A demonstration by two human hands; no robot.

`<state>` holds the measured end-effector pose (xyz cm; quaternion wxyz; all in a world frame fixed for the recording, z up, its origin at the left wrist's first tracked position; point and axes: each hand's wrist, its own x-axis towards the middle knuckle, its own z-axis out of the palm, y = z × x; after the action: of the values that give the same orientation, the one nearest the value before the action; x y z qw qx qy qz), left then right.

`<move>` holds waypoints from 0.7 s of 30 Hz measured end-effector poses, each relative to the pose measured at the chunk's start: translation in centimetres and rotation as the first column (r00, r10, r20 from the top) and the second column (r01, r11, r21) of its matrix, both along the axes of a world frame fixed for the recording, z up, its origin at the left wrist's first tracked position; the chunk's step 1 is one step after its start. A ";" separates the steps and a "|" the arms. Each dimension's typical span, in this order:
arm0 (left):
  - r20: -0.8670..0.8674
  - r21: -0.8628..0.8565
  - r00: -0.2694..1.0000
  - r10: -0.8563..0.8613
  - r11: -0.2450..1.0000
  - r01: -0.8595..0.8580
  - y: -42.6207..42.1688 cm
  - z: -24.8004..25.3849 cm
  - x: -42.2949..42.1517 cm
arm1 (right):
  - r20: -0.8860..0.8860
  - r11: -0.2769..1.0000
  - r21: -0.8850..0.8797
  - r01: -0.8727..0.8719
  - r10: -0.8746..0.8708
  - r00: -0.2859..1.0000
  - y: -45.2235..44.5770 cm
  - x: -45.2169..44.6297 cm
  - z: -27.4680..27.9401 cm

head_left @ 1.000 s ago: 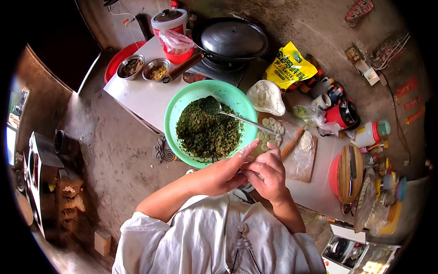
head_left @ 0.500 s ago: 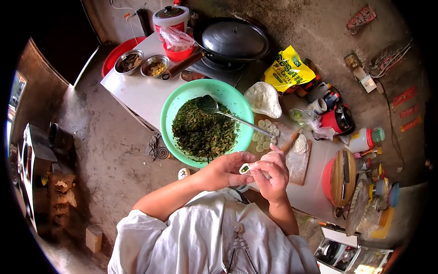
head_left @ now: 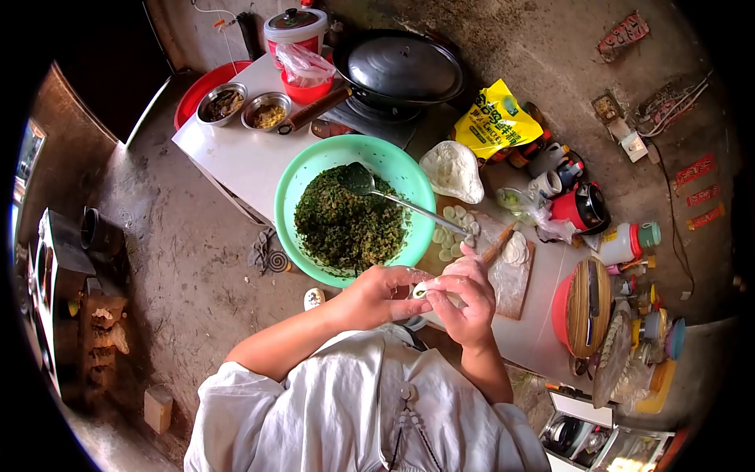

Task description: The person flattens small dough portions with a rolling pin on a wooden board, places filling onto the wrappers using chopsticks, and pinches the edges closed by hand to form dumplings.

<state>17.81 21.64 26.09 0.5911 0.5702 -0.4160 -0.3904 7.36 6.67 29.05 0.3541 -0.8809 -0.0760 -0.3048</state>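
A small dumpling (head_left: 421, 290) with dark green filling showing in its opening sits between my two hands, in front of my chest. My left hand (head_left: 379, 297) grips it from the left side. From the other side, my right hand (head_left: 462, 297) pinches its edge with thumb and fingers. Just beyond my hands stands a mint-green basin (head_left: 305, 175) of chopped green filling (head_left: 342, 224), a metal spoon (head_left: 413, 208) resting in it with its handle over the rim. Right of the basin lie several round dough wrappers (head_left: 450, 230), a rolling pin (head_left: 499, 245) and dough pieces (head_left: 515, 250) on a floured board (head_left: 513, 289).
A lidded wok (head_left: 405, 69) stands at the back, near two metal bowls (head_left: 267, 112) and a red tub (head_left: 308, 88). An open flour bag (head_left: 452, 171) and a yellow packet (head_left: 499, 122) are behind the wrappers. A knife lies on a round wooden board (head_left: 583, 315) at right.
The dumpling's opening looks smaller, with less filling showing, as my right fingers have shifted over its edge. Both hands remain in about the same place.
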 end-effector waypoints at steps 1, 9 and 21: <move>-0.005 0.011 1.000 -0.005 1.000 0.005 0.0 0.1 0.1 | 0.010 0.999 0.041 0.034 -0.034 0.999 0.3 0.0 0.3; -0.001 0.003 1.000 -0.009 1.000 0.009 0.1 0.9 0.0 | 0.037 0.998 -0.023 0.054 -0.053 0.998 -0.3 -0.2 0.8; 0.063 -0.104 0.998 -0.011 0.994 0.017 0.5 0.1 0.4 | -0.059 0.997 -0.058 -0.041 0.038 0.998 -0.3 0.3 1.0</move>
<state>18.26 22.12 26.18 0.6042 0.5473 -0.4580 -0.3545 7.65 6.41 30.02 0.3358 -0.8978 -0.0921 -0.2697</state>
